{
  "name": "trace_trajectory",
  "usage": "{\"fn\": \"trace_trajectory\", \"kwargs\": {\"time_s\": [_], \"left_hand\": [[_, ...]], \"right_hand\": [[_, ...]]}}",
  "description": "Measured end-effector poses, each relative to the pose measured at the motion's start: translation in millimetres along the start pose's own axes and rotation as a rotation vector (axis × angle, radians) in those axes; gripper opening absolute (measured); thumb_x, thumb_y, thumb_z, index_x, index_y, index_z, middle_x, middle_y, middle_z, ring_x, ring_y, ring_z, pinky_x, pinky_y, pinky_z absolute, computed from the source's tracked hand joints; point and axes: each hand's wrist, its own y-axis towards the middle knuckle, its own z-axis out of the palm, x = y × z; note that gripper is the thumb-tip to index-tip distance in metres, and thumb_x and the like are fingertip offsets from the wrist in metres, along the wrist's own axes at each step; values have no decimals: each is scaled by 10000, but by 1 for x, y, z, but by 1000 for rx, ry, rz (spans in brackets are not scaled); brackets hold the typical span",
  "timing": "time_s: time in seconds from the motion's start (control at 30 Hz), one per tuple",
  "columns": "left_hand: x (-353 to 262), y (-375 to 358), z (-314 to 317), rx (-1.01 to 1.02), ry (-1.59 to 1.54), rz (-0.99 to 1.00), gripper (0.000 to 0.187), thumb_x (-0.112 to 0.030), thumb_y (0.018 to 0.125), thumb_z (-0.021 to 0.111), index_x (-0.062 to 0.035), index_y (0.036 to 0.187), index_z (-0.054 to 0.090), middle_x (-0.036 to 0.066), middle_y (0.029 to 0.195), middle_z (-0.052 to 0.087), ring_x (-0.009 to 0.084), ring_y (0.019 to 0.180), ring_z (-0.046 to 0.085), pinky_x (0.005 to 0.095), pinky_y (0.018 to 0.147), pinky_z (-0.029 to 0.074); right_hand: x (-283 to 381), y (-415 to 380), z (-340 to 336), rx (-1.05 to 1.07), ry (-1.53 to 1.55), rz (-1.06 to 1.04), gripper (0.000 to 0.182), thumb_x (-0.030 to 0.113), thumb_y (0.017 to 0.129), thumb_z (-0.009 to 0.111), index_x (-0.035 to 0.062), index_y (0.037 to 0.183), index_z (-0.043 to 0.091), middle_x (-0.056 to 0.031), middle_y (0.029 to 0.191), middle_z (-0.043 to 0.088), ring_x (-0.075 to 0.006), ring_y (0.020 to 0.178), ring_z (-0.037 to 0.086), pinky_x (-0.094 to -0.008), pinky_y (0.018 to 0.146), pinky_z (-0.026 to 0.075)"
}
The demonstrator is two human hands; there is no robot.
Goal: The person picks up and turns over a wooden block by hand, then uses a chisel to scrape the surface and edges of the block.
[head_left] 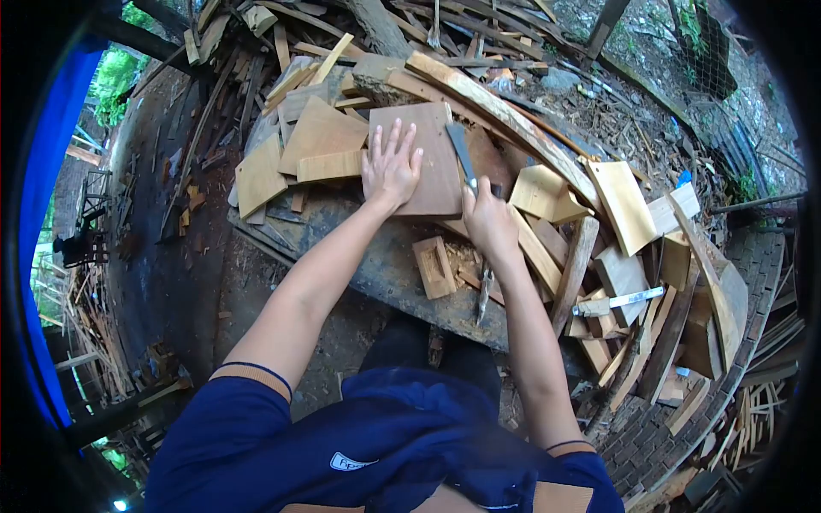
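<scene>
My left hand [392, 171] lies flat with fingers spread on a reddish-brown wooden board [436, 175], over its left part. My right hand [492, 224] is closed around the handle of a tool with a dark, flat blade [459, 147]. The blade points away from me and overlaps the board's right edge in this view. A lighter board [325, 135] and a narrow yellow piece [329, 166] lie left of the brown board. Nearer to me, a small wooden block with a hollow [434, 268] rests among shavings on the worn bench [376, 265].
Several wood offcuts [622, 205] are heaped to the right, with a folding rule or level-like strip [637, 297] among them. A long curved plank [505, 115] runs behind the board. Scrap wood [462, 34] is piled beyond the bench. A blue sheet [51, 231] hangs far left.
</scene>
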Motion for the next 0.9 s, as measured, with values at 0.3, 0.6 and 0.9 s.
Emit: {"fn": "trace_trajectory", "kwargs": {"time_s": [0.3, 0.6, 0.9], "left_hand": [[-1, -3, 1, -35, 12, 7, 537, -441, 987, 461, -282, 1496, 399, 22, 1590, 317, 340, 1453, 272, 549, 1133, 301], [2, -4, 7, -35, -35, 17, 543, -434, 984, 462, -283, 1501, 389, 14, 1615, 264, 319, 1488, 200, 602, 1122, 275], [0, -2, 3, -26, -32, 14, 546, -429, 982, 470, -285, 1502, 386, 12, 1609, 278, 316, 1489, 202, 570, 1135, 273]], "right_hand": [[0, 7, 8, -7, -68, -22, 422, 441, 1017, 398, 75, 1213, 474, -313, 913, 664, -504, 889, 638, -594, 774, 481], [5, 18, -4, -17, -26, -51, 390, 405, 1018, 395, 43, 1136, 479, -315, 900, 658, -522, 883, 621, -581, 782, 490], [-7, 42, 10, -4, 123, -50, 433, 444, 1018, 365, 42, 1131, 480, -349, 983, 646, -538, 958, 608, -593, 854, 468]]}}
